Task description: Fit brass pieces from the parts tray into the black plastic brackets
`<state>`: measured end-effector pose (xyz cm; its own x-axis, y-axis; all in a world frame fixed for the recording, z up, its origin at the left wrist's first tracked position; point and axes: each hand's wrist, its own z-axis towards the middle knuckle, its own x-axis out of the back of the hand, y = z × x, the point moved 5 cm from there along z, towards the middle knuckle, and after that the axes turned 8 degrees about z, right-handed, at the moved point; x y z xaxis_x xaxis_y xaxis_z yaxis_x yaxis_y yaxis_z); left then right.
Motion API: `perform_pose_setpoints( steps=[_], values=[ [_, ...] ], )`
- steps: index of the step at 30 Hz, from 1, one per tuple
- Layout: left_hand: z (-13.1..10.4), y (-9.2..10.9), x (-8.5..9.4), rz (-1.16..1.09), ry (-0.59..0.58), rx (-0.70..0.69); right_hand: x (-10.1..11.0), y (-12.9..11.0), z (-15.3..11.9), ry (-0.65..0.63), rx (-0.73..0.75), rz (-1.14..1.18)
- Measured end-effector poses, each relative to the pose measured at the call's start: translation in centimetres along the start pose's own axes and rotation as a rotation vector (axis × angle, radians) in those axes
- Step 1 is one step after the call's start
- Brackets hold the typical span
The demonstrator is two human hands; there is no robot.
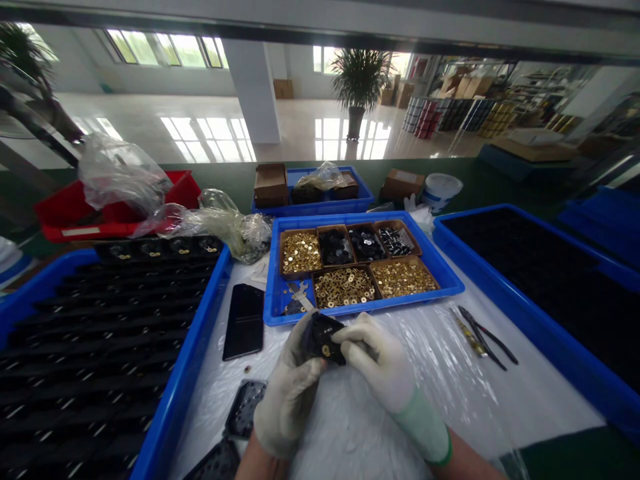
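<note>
Fingers (349, 335) of the gloved right hand (385, 370) pinch the right edge of a black part (320, 330), while the gloved left hand (287, 397) clasps its left side, thumb near a brass ring (326, 350). From where I stand, the part is just in front of the blue parts tray (453, 287), its long axis seeming to slant from the tray down toward the right. It lies left of the right fingers; both hands touch it, neither nearer.

Just before the parts tray (445, 281), the left hand (286, 397) partly hides a black piece (326, 335); right of the tray, a cropped bin (500, 288) blurs, its contents (545, 267) perhaps black parts.
</note>
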<state>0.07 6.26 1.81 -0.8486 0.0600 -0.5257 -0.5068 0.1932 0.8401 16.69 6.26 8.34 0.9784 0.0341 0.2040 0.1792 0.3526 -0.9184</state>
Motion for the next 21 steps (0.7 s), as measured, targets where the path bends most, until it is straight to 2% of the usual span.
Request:
perform_pose_setpoints(
  steps=[3,5,9,15,17,21],
  values=[
    [-0.2,-0.2,-0.1,-0.02,-0.011,0.031,-0.4,-1.4,-0.5,0.008,0.175,-0.149],
    [-0.3,-0.3,-0.2,-0.019,-0.015,0.047,-0.6,-1.9,-0.7,0.015,0.226,-0.246],
    [-0.3,-0.5,-0.1,-0.028,-0.019,0.039,-0.3,-1.9,-1.0,0.068,0.244,-0.289],
    [-0.1,-0.9,0.4,-0.027,0.001,0.058,-0.9,-2.0,-1.4,0.031,0.258,-0.29],
    [-0.1,-0.8,0.3,-0.043,0.002,0.059,-1.1,-2.0,-1.4,0.056,0.237,-0.302],
    [-0.2,-0.8,-0.3,-0.168,-0.06,0.054,-0.9,-1.9,-1.4,0.123,0.223,-0.316]
  ],
)
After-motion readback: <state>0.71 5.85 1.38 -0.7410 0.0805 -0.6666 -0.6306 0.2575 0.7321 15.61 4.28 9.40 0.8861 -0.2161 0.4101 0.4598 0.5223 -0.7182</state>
